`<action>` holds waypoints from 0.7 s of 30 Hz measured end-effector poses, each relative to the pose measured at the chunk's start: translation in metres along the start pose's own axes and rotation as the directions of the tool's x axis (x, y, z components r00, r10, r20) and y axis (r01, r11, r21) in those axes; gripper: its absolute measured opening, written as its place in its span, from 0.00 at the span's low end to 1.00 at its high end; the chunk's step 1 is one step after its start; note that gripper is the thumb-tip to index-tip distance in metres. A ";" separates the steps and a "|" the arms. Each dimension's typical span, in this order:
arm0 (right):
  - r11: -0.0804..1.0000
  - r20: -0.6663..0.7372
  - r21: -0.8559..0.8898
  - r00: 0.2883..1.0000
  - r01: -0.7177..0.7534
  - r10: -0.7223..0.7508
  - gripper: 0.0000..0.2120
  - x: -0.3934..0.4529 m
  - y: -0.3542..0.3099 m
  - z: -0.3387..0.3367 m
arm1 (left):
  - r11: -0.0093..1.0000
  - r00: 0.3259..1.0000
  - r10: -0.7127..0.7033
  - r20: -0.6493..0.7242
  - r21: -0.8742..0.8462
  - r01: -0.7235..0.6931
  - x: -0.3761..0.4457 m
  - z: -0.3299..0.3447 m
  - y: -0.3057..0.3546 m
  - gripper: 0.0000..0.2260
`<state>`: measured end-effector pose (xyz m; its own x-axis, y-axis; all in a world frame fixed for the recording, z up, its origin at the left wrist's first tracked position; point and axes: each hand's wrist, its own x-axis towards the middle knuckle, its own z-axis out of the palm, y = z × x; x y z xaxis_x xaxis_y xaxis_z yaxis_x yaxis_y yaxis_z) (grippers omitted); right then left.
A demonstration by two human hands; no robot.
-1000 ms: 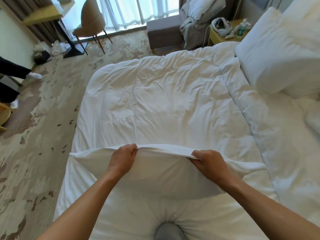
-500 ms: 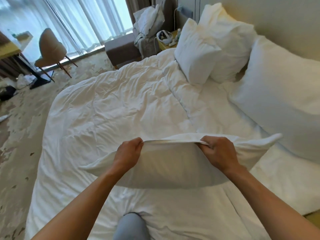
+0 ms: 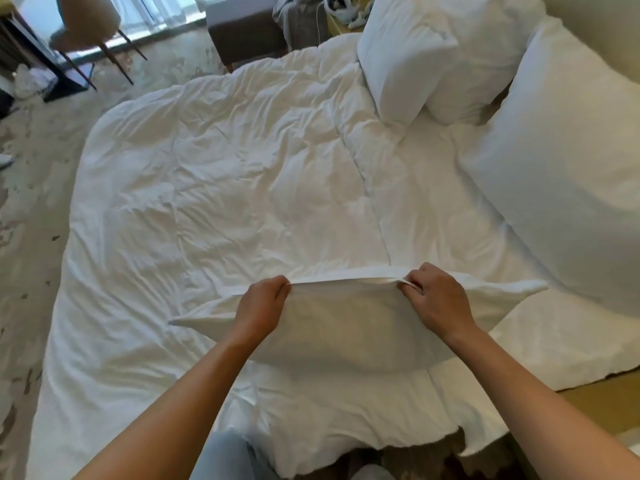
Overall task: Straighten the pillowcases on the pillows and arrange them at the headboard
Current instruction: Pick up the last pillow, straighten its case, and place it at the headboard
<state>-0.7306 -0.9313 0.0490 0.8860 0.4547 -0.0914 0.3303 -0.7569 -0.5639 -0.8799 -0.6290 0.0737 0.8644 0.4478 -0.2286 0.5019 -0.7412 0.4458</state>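
Observation:
I hold a white pillow [image 3: 346, 323] in its pillowcase a little above the near side of the bed. My left hand [image 3: 261, 308] pinches its upper edge left of centre, and my right hand [image 3: 438, 299] pinches the same edge further right. The pillow hangs flat between them, its corners sticking out to both sides. At the top right, two white pillows stand together, one in front [image 3: 401, 60] and one behind it [image 3: 485, 53]. A large white pillow [image 3: 568, 168] leans at the right against the beige headboard [image 3: 595, 26].
A rumpled white duvet [image 3: 225, 188] covers the bed. Patterned carpet [image 3: 31, 168] lies to the left. A tan chair [image 3: 86, 26], a grey bench [image 3: 242, 29] and a bedside table with clutter [image 3: 343, 12] stand beyond the bed. My knee [image 3: 225, 455] shows at the bottom.
My view has swung right toward the headboard, bringing the pillows there into sight. Both hands keep their grip on the pillow's upper edge and have carried it slightly toward the headboard.

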 end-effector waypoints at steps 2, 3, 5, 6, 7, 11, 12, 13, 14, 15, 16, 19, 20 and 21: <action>0.999 -0.042 -0.021 0.999 0.027 -0.028 0.08 -0.005 -0.001 0.004 | 1.000 1.000 -0.009 -0.001 -0.022 0.009 -0.003 0.005 -0.010 0.10; 0.998 -0.053 -0.051 0.998 0.035 -0.038 0.07 -0.008 -0.002 0.005 | 1.000 1.000 -0.013 0.010 -0.028 0.013 -0.005 0.007 -0.013 0.09; 0.992 -0.068 -0.120 0.997 0.037 -0.046 0.06 -0.014 -0.001 0.006 | 1.000 0.999 -0.009 0.035 -0.020 0.010 -0.009 0.011 -0.021 0.09; 0.989 -0.073 -0.142 0.996 0.035 -0.045 0.06 -0.017 -0.001 0.006 | 1.000 0.999 -0.007 0.045 -0.017 0.008 -0.011 0.014 -0.025 0.08; 0.987 -0.081 -0.156 0.996 0.031 -0.044 0.05 -0.021 0.000 0.006 | 1.000 0.999 -0.003 0.050 -0.018 0.004 -0.013 0.016 -0.028 0.09; 0.987 -0.113 -0.157 0.994 -0.020 0.002 0.04 -0.039 -0.005 0.003 | 0.998 0.996 0.049 0.071 0.027 -0.051 -0.021 0.022 -0.042 0.10; 0.985 -0.114 -0.167 0.993 -0.044 0.025 0.04 -0.046 -0.009 0.002 | 0.997 0.995 0.065 0.077 0.047 -0.068 -0.023 0.021 -0.045 0.11; 0.981 -0.111 -0.182 0.993 -0.067 0.047 0.04 -0.052 -0.013 0.002 | 0.996 0.994 0.075 0.075 0.048 -0.078 -0.026 0.019 -0.047 0.11; 0.976 -0.108 -0.199 0.992 -0.089 0.069 0.04 -0.059 -0.017 0.001 | 0.996 0.994 0.084 0.067 0.035 -0.087 -0.028 0.016 -0.049 0.11; 0.970 -0.113 -0.216 0.990 -0.110 0.087 0.04 -0.064 -0.022 0.000 | 0.995 0.994 0.095 0.050 0.017 -0.096 -0.031 0.013 -0.050 0.11; 0.965 -0.121 -0.229 0.987 -0.131 0.105 0.04 -0.069 -0.026 0.000 | 0.994 0.994 0.107 0.038 0.003 -0.107 -0.033 0.009 -0.052 0.11; 0.957 -0.143 -0.210 0.975 -0.200 0.172 0.06 -0.081 -0.031 -0.002 | 0.989 0.987 0.146 0.063 -0.020 -0.145 -0.040 0.001 -0.055 0.11; 0.959 -0.125 -0.161 0.968 -0.234 0.216 0.07 -0.085 -0.033 -0.002 | 0.989 0.986 0.148 0.074 -0.031 -0.146 -0.044 -0.001 -0.055 0.11; 0.958 -0.096 -0.085 0.959 -0.273 0.265 0.09 -0.088 -0.033 -0.002 | 0.989 0.986 0.144 0.087 -0.042 -0.141 -0.047 -0.002 -0.055 0.11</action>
<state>-0.8192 -0.9475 0.0776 0.9688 0.1907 -0.1585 0.1022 -0.8894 -0.4455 -0.9484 -0.6088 0.0615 0.9270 0.2913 -0.2363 0.3735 -0.7752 0.5095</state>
